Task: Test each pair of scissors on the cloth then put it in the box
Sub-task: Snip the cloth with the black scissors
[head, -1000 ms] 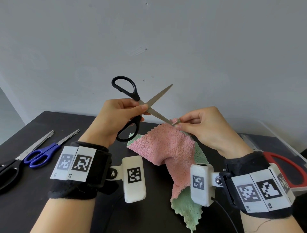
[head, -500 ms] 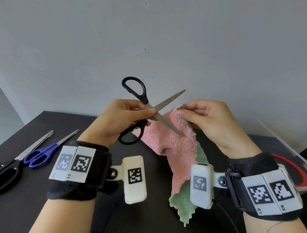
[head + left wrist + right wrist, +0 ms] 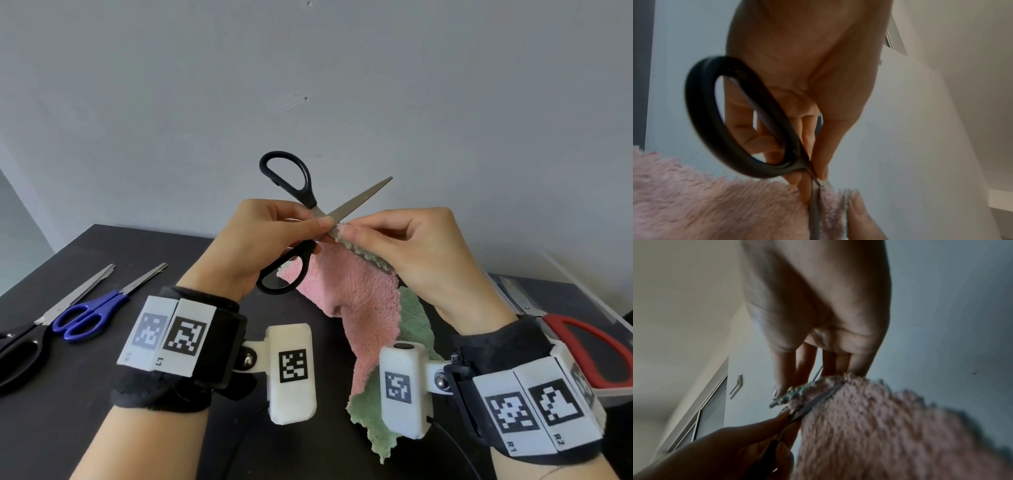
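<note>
The left hand (image 3: pixel 263 246) held the black-handled scissors (image 3: pixel 310 219) up above the dark bench (image 3: pixel 102 394), its fingers (image 3: pixel 320 224) clamped together on the metal close to the pivot rather than passed through the handle loops; one loop stood up above the hand and the other hung below it. The blades were spread wide apart, one pointing up and to the right against the grey wall (image 3: pixel 342 85), the other running down into the cloth. In the left wrist view the black loop (image 3: pixel 740 123) lay across the curled fingers and the lower blade met the pink pile. The right hand (image 3: pixel 421 253) held the top edge of the pink and green cloth (image 3: pixel 356 298) raised off the bench, its thumb and forefinger pinched shut on the corner just beside the left thumb. The right wrist view showed those fingers (image 3: pixel 781 374) gripping the greenish hem while the blade (image 3: pixel 816 400) lay across the pink face of the cloth (image 3: pixel 890 426). The rest of the cloth hung down between the two wrists, its lower green end reaching the bench. On the bench at far left lay blue-handled scissors (image 3: pixel 89 311) and, touching them, a second black pair (image 3: pixel 20 349), both closed. At the right edge, red-handled scissors (image 3: pixel 589 349) lay in the clear box (image 3: pixel 582 294), partly hidden behind the right wristband.
</note>
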The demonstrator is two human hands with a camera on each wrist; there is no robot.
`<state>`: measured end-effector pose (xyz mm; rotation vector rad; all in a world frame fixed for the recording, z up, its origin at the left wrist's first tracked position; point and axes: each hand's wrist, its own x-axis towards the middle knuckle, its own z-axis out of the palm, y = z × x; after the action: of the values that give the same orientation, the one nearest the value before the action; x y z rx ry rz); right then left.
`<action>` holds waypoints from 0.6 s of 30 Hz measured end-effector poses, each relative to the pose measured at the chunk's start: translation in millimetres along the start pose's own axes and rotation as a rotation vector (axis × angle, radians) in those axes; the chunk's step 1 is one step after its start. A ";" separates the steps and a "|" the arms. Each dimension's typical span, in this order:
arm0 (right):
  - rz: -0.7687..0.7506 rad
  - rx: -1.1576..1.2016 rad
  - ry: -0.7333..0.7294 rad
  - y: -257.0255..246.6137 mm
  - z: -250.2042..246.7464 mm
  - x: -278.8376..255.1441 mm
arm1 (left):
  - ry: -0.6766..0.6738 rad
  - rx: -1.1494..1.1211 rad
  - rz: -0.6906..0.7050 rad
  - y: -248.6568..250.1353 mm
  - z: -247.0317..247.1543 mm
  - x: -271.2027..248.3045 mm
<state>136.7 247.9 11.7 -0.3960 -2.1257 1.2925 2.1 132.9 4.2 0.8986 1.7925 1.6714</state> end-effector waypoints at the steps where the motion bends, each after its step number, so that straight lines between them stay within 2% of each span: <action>1: -0.007 -0.008 0.009 -0.2 0.2 -0.2 | 0.009 -0.009 -0.003 0.2 0.7 -0.2; 9: -0.039 -0.141 0.101 6.9 5.7 1.9 | 0.077 -0.023 -0.028 0.1 5.5 1.8; 14: -0.068 -0.158 0.128 4.5 7.3 0.3 | 0.040 -0.047 0.005 1.3 7.9 -0.4; 18: 0.009 -0.098 0.156 6.4 4.7 2.3 | 0.021 -0.046 0.048 1.1 8.2 -0.6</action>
<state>131.6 248.9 5.3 -0.5305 -2.0623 1.1274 8.9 137.7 4.4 0.9142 1.7517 1.7514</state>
